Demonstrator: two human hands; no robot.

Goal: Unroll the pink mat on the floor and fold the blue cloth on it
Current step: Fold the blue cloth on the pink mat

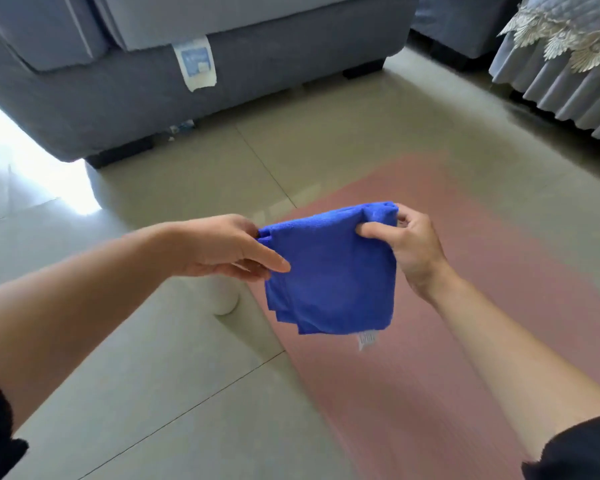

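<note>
The pink mat (465, 341) lies unrolled flat on the tiled floor, running from the lower middle toward the upper right. Above it hangs the blue cloth (329, 268), folded into several layers, with a small white label at its lower edge. My left hand (229, 247) pinches the cloth's upper left corner. My right hand (409, 244) grips the upper right corner, thumb in front. The cloth is in the air, not touching the mat.
A grey sofa (153, 98) stands at the back left, with a white tag hanging from it. A pleated grey cover with lace (561, 64) hangs at the back right. A white cylinder (224, 296) stands on the floor below my left hand, beside the mat's left edge.
</note>
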